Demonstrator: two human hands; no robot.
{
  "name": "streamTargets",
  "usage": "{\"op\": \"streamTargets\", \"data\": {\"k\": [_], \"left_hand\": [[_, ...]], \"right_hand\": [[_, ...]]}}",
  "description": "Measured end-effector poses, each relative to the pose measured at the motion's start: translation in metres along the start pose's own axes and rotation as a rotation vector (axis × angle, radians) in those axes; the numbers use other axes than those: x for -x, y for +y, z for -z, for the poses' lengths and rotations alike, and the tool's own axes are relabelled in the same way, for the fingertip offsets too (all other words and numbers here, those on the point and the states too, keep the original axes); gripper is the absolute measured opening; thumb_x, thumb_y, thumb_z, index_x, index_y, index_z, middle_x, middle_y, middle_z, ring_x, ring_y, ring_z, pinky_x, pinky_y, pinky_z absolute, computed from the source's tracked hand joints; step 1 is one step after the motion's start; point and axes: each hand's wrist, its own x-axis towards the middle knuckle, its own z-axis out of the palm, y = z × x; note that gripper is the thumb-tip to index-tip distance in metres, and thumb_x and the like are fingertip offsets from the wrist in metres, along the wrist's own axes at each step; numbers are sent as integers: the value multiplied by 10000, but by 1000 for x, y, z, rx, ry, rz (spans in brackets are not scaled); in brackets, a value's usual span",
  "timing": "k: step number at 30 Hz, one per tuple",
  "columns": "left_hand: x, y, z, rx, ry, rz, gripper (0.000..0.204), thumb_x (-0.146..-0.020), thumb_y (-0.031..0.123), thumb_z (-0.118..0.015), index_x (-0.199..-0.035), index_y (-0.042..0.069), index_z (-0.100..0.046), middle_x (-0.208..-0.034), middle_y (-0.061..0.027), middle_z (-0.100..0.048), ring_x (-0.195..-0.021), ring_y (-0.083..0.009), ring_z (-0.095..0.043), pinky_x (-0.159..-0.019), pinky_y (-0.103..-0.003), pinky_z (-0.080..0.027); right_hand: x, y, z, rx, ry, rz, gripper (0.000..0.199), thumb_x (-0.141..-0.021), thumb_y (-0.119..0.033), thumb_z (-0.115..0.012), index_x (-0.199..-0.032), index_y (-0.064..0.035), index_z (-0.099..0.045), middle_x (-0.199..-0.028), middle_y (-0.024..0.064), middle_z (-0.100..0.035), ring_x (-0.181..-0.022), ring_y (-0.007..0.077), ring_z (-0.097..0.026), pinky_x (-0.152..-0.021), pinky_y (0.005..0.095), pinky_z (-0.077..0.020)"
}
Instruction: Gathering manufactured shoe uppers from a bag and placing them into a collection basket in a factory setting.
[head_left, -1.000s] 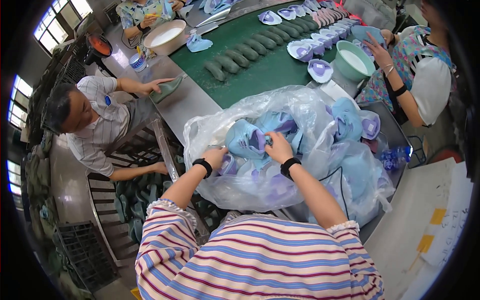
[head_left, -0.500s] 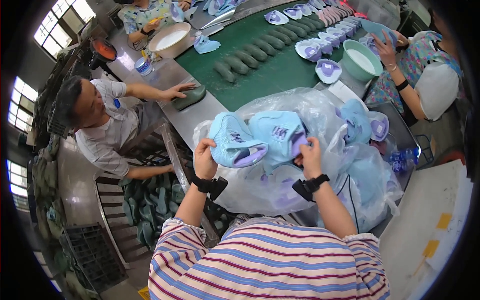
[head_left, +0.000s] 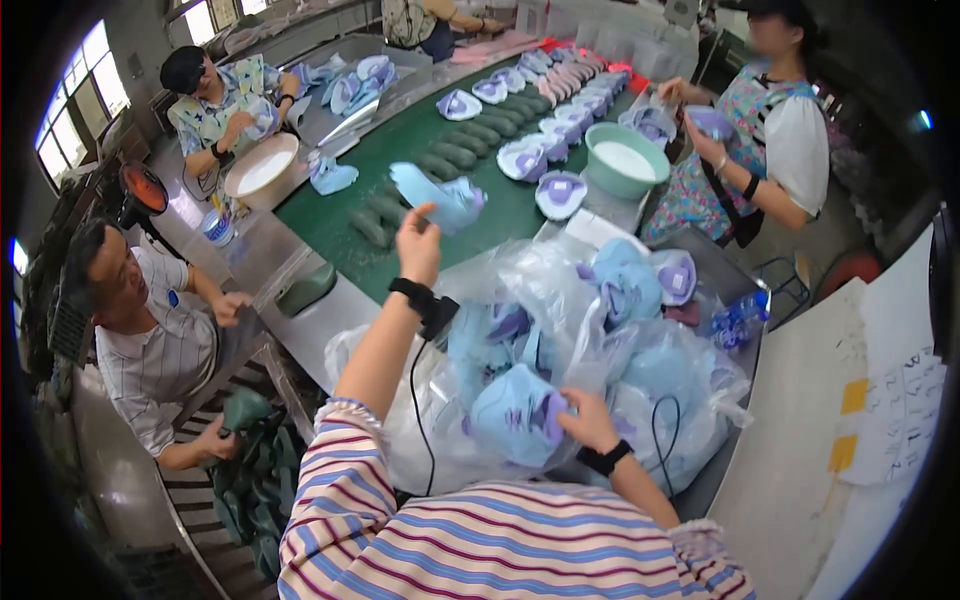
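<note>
My left hand [head_left: 418, 245] reaches forward over the near end of the green belt. Its fingers are closed on the near edge of a light-blue shoe upper [head_left: 452, 203], held above dark green shoe lasts [head_left: 372, 222]. Lower and to the right, my right hand [head_left: 592, 420] grips the purple-lined opening of another light-blue shoe upper [head_left: 518, 415]. This second upper lies over a clear plastic bag [head_left: 400, 430] holding more blue uppers [head_left: 480, 345]. Fingers inside its opening are partly hidden.
Lasts and purple-lined uppers line the green belt [head_left: 320, 215]. A mint basin [head_left: 627, 165] and a beige basin [head_left: 262, 166] flank it. At left, a co-worker [head_left: 150, 320] holds a green last [head_left: 247, 412] over a crate. Others work across and at right.
Both uppers were together before me. My left hand has carried one forward over the belt; my right has lowered the other to the bag. The left co-worker has left the table's last and lifted another.
</note>
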Motion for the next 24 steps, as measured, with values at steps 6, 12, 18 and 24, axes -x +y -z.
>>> {"op": "streamTargets", "data": {"k": [6,12,18,24], "left_hand": [[-36,-116,15,-411,-99,95,364,-719,64,-554,-1081,35,-538,-993,-128,-535,-950,-212,-485,-845,-304,-390],[25,-32,-19,-109,-724,233,679,-767,344,-633,-1291,36,-331,-1245,-169,-401,-1185,-259,-353,-981,-340,-285],[55,36,13,-283,-829,182,623,-734,188,-680,-1255,59,-364,-1180,-74,-462,-1075,-174,-447,-907,-292,-364],[-65,51,104,-16,137,146,597,-747,-26,-569,-1264,113,-302,-1061,-78,-440,-819,-146,-512,-657,-246,-459]], "right_hand": [[11,-22,31,-608,149,-112,437,-731,-66,-513,-1146,39,-425,-756,83,-573,-481,69,-477,-412,199,-377],[-17,-25,33,-863,343,-166,422,-776,-81,-513,-1158,26,-370,-682,63,-533,-450,96,-457,-407,213,-375],[-59,-63,-3,-1028,108,78,444,-854,-197,-506,-1215,-1,-338,-840,84,-555,-663,151,-553,-549,242,-448],[-55,-59,-16,-848,-273,129,376,-860,-169,-513,-1186,-18,-403,-933,85,-572,-805,161,-573,-661,264,-461]]}}
